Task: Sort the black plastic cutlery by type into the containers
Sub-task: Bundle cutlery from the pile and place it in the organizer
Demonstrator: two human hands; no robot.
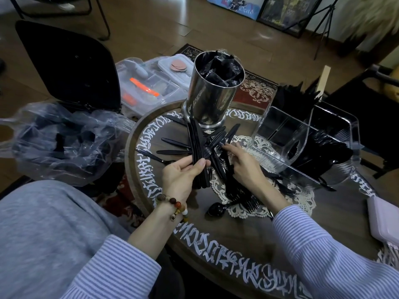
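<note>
The left hand [183, 175] grips a bundle of black knives [198, 147] above the round table [226, 240]. The right hand [239, 160] reaches into the loose cutlery pile [228, 182], fingers curled; whether it pinches a piece I cannot tell. The pieces look light, stiff and slick, best held mid-handle. The clear organizer [302, 134] stands just beside the pile.

Cutlery [197, 145] black; table [218, 242] dark brown w/ white script; sleeves [323, 244] blue-white striped; doily [302, 199] white lace.
</note>
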